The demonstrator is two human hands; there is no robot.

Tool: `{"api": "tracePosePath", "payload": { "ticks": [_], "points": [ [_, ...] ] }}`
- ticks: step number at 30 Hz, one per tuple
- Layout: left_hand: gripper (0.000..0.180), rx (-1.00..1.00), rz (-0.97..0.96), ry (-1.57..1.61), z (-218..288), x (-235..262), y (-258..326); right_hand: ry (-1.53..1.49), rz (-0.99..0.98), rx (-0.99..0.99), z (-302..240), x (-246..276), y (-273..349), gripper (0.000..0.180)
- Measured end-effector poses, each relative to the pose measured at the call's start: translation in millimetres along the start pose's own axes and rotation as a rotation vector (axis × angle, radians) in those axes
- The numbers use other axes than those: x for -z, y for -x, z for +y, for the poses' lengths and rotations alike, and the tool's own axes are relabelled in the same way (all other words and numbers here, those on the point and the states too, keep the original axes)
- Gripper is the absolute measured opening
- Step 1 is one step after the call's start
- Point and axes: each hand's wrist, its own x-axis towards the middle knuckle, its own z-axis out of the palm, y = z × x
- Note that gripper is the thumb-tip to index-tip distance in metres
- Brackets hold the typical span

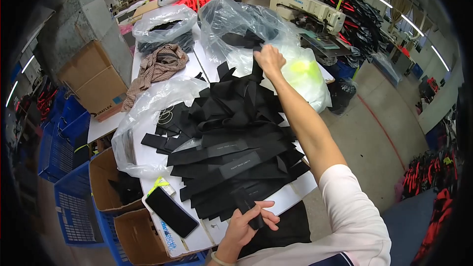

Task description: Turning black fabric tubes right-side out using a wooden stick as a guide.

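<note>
A: Big heap of black strips (231, 138) covers mid table (148, 160). How should it be handled?

B: One strip lifted at a time, rest kept flat. Right hand (268, 59) is closed on a strip at heap's far end, by the clear bag (236, 24). Left hand (246, 224) pinches a strip end (249, 207) at near edge.

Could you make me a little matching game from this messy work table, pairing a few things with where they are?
Things:
1. phone
2. checked cloth
3. black strip
4. sewing machine

Places:
A. in the left hand
B. at the table's near edge, beside the cardboard boxes
C. far side, behind the clear plastic bag
D. crumpled on the table's left side

The right hand grips other black strips.

Pairs: 1-B, 2-D, 3-A, 4-C
</note>
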Motion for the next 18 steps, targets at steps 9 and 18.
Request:
{"api": "tracePosePath", "payload": {
  "ticks": [9,18],
  "points": [
    [0.038,0.019,0.031,-0.064,-5,-17,-3,-0.898,-0.062,0.353,32,7,-36,0.017],
    [0.045,-0.559,-0.163,-0.187,50,-60,-36,-1.129,-0.839,0.136,44,201,143,0.012]
  ]
}}
